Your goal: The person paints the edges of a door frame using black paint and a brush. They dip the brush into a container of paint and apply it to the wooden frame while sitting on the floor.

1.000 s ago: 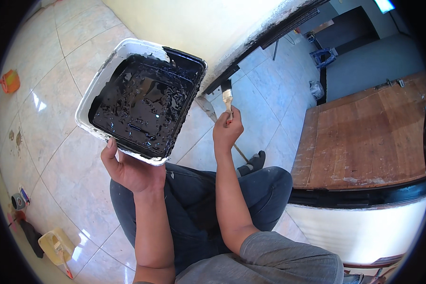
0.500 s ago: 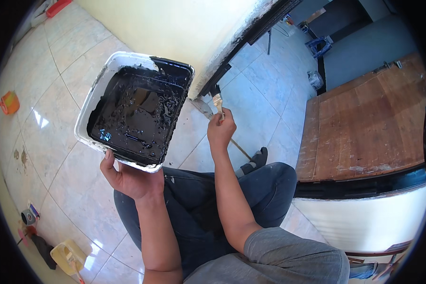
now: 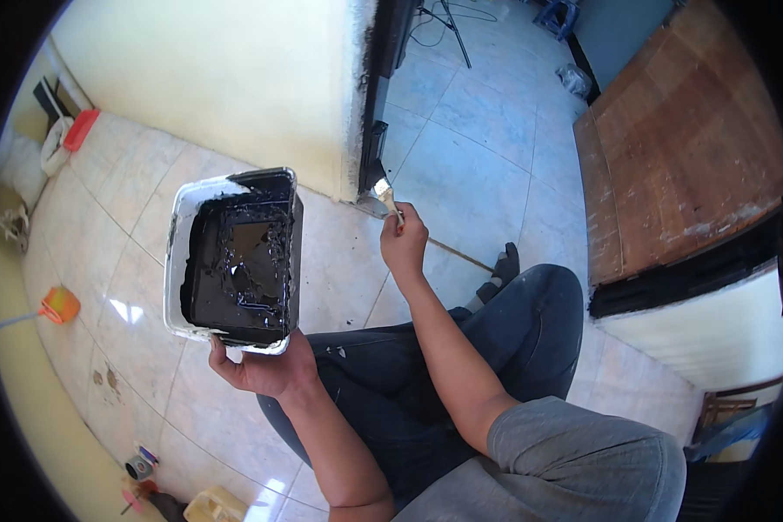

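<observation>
My left hand [image 3: 270,367] grips the lower edge of a square white paint tub [image 3: 176,287], its thumb on the near rim and its other fingers hidden beneath. Thick dark paint [image 3: 248,235] coats the tub's inside and right side. In my right hand [image 3: 404,237] is a paintbrush [image 3: 386,196], held by its pale handle with the fingers closed round it. The brush's dark bristles touch or nearly touch the lower part of a black door frame [image 3: 372,143] at the wall's end; which of the two cannot be made out.
A wooden door [image 3: 683,139] stands at the right. Along the left lie an orange dipper [image 3: 61,304], a small can [image 3: 137,468] and a yellowish container [image 3: 213,506]. A red dustpan-like piece [image 3: 80,130] is at the far left. Beyond the doorway is a tripod leg [image 3: 455,35].
The view has turned and shifted. The tub now sits lower in it and farther from the wall. The brush remains in my right hand at the foot of the door frame.
</observation>
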Tool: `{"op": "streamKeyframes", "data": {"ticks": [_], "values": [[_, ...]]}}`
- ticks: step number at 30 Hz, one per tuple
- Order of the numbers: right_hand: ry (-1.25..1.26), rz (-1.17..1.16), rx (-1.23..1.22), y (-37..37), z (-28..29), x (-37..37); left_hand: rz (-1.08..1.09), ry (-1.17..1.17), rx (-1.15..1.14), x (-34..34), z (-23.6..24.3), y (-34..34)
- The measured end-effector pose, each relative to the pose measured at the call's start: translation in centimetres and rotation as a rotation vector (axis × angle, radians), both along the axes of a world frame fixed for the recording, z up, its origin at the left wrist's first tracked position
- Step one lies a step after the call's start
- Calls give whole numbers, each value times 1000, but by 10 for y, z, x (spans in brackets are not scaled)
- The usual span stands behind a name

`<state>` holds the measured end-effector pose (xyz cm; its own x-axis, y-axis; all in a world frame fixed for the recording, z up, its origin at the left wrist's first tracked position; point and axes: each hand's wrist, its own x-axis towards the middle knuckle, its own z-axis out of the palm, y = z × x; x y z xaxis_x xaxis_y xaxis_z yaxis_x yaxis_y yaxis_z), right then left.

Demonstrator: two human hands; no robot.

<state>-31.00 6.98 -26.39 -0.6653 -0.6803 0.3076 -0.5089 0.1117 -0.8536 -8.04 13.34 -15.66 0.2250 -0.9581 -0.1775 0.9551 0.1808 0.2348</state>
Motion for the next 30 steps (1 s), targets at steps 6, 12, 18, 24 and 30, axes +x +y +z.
{"op": "streamKeyframes", "data": {"ticks": [6, 12, 18, 24, 30], "values": [[-231, -42, -198, 2, 20, 2, 12, -71, 23, -4, 2, -2], [-270, -93, -21, 13, 6, -17, -17, -134, -89, -18, -1, -5], [-224, -153, -346, -4, 25, -50, -82, -228, -220, -11, -22, -12], [-195, 1, -462, -13, 10, -78, -101, -294, -255, -22, -26, -18], [-302, 112, -493, -15, -8, -64, -124, -310, -238, -18, -33, -20]]}}
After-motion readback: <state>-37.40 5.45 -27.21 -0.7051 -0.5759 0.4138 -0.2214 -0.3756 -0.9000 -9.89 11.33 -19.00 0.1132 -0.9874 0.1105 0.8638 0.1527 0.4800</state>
